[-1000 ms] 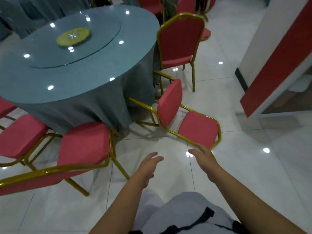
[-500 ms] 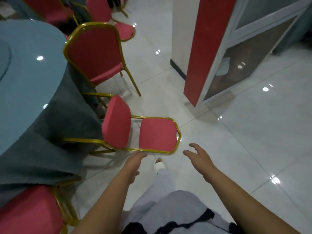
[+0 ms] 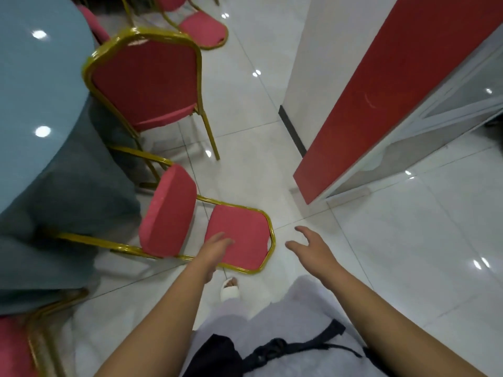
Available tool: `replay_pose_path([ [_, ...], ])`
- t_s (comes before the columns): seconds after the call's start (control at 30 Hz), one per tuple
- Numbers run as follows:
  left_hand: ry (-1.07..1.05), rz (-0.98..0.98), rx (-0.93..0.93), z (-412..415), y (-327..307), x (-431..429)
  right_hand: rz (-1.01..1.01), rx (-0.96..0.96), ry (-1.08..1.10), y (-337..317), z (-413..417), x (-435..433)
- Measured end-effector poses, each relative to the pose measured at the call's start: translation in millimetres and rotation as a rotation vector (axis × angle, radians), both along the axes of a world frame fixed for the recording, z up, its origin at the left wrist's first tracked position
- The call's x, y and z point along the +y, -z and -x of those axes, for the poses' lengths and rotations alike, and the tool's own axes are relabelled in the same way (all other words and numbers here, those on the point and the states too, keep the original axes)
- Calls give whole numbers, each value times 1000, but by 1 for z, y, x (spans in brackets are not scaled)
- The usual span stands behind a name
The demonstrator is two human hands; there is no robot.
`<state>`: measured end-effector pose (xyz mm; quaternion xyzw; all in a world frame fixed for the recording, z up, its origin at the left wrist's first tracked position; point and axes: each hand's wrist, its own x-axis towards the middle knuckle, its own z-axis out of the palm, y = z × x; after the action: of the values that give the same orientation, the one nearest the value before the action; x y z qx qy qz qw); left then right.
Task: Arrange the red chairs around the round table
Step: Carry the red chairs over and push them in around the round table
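a: where was the tipped chair [image 3: 168,213]?
b: on its back on the floor [image 3: 381,254], just beside the round worktop [image 3: 32,91]. backrest pad flat on the tiles, seat pad up on edge, gold legs pointing in toward the grey cloth [image 3: 68,200]. an upright chair [image 3: 144,85] stood near it, tucked against the worktop.
a: hands?
b: both empty. left hand [image 3: 215,248] was stretched over the backrest pad, fingers nearly straight. could not tell if it touched. right hand [image 3: 313,246] hung over bare tile just beside the curved top rail, fingers spread and loosely bent.
a: so the step was righting it.
b: that was my reading. it would go best with one hand on each corner of the gold top rail, not on the soft pad, which gives little to hold.
a: and the lift?
b: raise the rail so the chair swings up on its back feet, and set the front feet down slowly. the tiles looked glossy, so the feet could skid.
a: hazards?
b: legs snagging the cloth, or knocking the upright chair's legs. once it stood, nudge it in square to the worktop, with a gap kept from its neighbour.
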<state>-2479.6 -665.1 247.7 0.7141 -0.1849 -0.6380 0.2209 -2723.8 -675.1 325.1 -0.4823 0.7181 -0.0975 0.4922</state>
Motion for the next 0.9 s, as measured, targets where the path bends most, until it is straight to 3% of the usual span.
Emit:
replay_pose_path([
  [0.2,-259,-75,-82,-26,3,-5,-44,-36,-220,24,-8,-95],
  [0.4,-677,-87,-195,17,6,9,-38,59,-692,45,-15,-198],
  [0.57,-551,-211,-251,131,46,35,21,168,-1095,99,3,-251],
  [0.67,-481,-422,-155,186,79,38,-49,415,-1302,155,33,-275],
  [0.73,-478,-502,-84,215,106,37,-206,453,-1208,200,56,-288],
  [0.83,-489,-505,-62,241,173,23,-467,423,-827,279,86,-305],
  [0.9,-566,-480,-93,249,230,12,-515,486,-790,342,106,-312],
])
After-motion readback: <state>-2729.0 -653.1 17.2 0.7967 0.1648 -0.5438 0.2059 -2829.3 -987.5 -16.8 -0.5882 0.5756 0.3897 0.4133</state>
